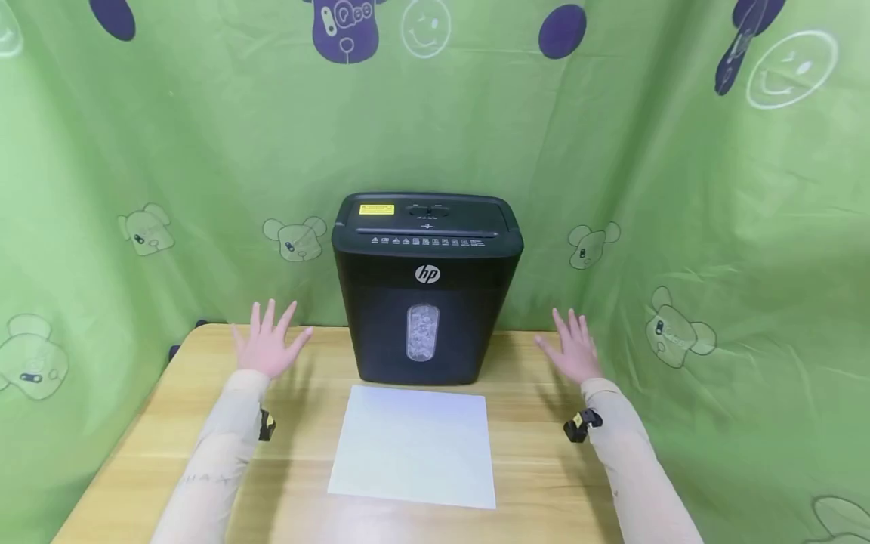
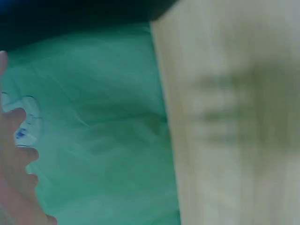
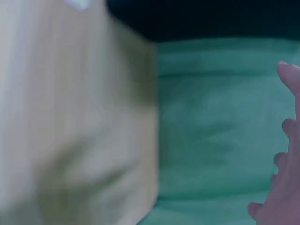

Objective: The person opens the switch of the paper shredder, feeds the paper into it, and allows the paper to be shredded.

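A black HP paper shredder (image 1: 382, 325) stands upright at the back of the wooden table, paper scraps showing through its small front window (image 1: 423, 332). Flat in front of it lies a blank white sheet of paper (image 1: 413, 446). To the left of the shredder, my left hand (image 1: 267, 349) hovers over the table with fingers spread, holding nothing. On the other side my right hand (image 1: 574, 353) is likewise raised, fingers extended and nothing in it. Both wrist views show fingertips only at the frame edge, with the dark shredder (image 2: 84, 18) along the top.
Green curtain (image 1: 435, 136) with cartoon prints hangs behind the table (image 1: 299, 483) and on both sides. Each wrist carries a small black camera. A yellow label (image 1: 377, 209) and a row of icons mark the shredder's top, around its feed slot.
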The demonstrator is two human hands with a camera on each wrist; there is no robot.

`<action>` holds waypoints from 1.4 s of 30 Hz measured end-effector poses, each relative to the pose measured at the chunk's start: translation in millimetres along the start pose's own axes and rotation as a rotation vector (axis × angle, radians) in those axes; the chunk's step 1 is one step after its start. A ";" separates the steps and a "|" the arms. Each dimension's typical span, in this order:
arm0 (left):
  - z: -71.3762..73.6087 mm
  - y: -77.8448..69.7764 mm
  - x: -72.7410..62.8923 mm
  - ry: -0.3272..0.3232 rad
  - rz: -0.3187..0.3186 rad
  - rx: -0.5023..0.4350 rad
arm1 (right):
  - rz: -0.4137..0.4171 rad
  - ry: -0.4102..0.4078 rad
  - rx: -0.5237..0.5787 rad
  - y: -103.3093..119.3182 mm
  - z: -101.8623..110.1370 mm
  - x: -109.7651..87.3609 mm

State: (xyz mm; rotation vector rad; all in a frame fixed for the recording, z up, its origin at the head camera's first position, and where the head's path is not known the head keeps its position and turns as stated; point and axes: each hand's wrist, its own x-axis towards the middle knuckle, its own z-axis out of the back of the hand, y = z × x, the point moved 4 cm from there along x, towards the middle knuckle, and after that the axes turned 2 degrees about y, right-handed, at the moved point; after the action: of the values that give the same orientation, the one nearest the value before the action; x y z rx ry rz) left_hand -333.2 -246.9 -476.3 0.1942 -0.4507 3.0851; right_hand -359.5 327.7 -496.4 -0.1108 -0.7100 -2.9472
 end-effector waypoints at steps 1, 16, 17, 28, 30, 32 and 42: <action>5.8 -5.0 2.6 -0.020 -0.006 -0.027 | 0.008 -0.013 0.035 5.1 7.4 1.0; 92.7 -85.5 18.9 -0.271 -0.079 -0.481 | 0.103 -0.363 0.383 111.7 126.8 10.2; 97.4 -90.2 20.3 -0.285 -0.074 -0.492 | 0.116 -0.378 0.376 118.0 133.0 12.7; 115.3 -118.8 42.0 -0.275 0.034 -0.540 | 0.231 -0.480 0.339 174.9 172.3 39.4; 114.0 -119.5 44.9 -0.269 0.059 -0.558 | 0.235 -0.480 0.347 183.1 175.2 43.7; 112.5 -120.0 46.6 -0.268 0.072 -0.587 | 0.237 -0.475 0.357 191.2 177.7 46.9; 106.8 -123.9 47.5 -0.293 0.080 -0.815 | 0.269 -0.460 0.390 233.9 186.5 58.3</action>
State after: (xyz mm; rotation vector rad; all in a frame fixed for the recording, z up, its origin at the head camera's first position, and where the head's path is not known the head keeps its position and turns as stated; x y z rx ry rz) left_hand -363.1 -158.7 -333.6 0.5990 -1.6756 2.6522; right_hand -380.4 201.0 -220.0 -0.7951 -1.2012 -2.4867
